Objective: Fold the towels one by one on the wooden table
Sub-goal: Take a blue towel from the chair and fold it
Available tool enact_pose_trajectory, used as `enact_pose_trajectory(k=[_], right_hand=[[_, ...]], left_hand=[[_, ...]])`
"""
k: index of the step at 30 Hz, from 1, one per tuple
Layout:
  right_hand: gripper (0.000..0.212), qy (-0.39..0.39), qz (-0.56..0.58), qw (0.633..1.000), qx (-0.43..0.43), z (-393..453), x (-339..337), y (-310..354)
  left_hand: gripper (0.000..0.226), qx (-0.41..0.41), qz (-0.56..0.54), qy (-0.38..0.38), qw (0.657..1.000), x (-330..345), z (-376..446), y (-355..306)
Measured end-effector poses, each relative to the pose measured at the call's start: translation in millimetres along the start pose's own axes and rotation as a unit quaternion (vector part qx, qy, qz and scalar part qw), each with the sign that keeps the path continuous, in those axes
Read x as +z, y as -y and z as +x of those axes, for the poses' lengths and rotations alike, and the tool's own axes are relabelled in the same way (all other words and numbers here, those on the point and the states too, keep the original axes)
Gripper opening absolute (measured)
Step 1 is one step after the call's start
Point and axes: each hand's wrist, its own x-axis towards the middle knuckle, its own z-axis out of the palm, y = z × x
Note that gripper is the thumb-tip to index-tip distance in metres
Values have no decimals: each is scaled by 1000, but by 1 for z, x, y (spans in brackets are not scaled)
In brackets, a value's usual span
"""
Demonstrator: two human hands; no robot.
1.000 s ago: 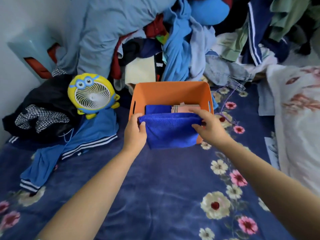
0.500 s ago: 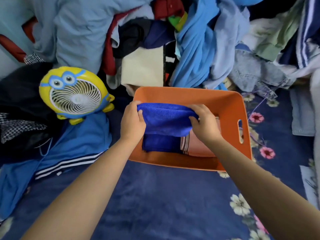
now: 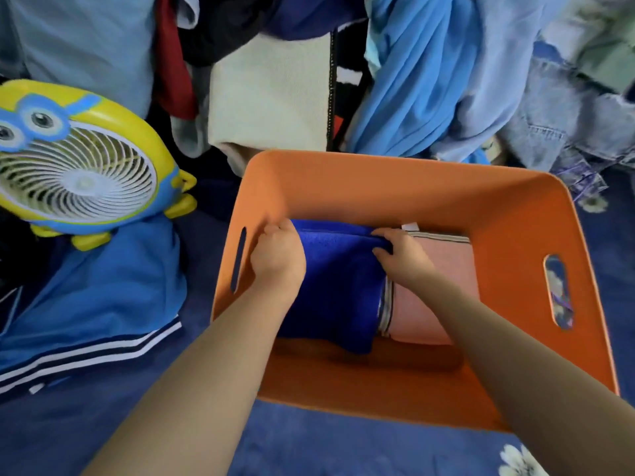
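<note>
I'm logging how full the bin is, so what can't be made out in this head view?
- Under the blue towel in the orange bin: hidden by towel and both hands.
- Left hand and right hand fingertips: tucked behind the towel's far edge.
- Pink towel: left edge covered.
- Fan: cut by left edge.

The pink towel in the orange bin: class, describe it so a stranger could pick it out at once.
Find the orange bin on the dark blue floral bedspread. Inside, right of the folded blue towel that both hands grip, lies the pink towel. It alone is pale pink, with a striped border along its edges.
</note>
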Motion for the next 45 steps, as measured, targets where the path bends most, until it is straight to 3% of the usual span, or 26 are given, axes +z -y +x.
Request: enact_pose_trajectory(k=[4,9,11,13,16,18,20,23,25,31,36,40,45], right_hand=[[36,-60,-3,998,0,28,6,-6],[32,-93,-116,989,-4,45,19,-18],[29,-95,-165,982,1,46,25,-20],[24,-145,-200,968,-38,44,29,-20],[26,-177,-262,934,-167,40,35,-23],[28,-132,-283,929,-200,36,46,-26],[38,-75,-289,939,-168,33,55,-25],[56,-2,-272,958,-87,29,65,-21],[69,66,-278,957,-56,29,67,-23],[74,137,-312,938,-61,34,63,-20],[69,161,-290,942,-42,20,44,-7],[64,139,-224,964,-34,-8,19,4],[56,80,-172,981,-50,-51,-26,25]], left_hand=[[44,-12,-45,-26,999,0,25,-10],[38,33,83,-89,992,13,46,-12],[21,71,105,-90,988,27,60,-12],[9,79,116,-83,987,40,59,-12],[27,170,154,-86,970,49,44,-6],[26,243,155,-144,947,59,41,-1],[23,265,149,-166,938,65,41,4],[57,246,128,-29,960,76,41,7],[60,211,115,40,970,78,40,9],[61,172,93,104,975,77,40,6],[56,183,131,103,969,45,31,-1],[34,214,137,47,966,6,9,-2],[36,222,138,1,965,-42,-29,-3]])
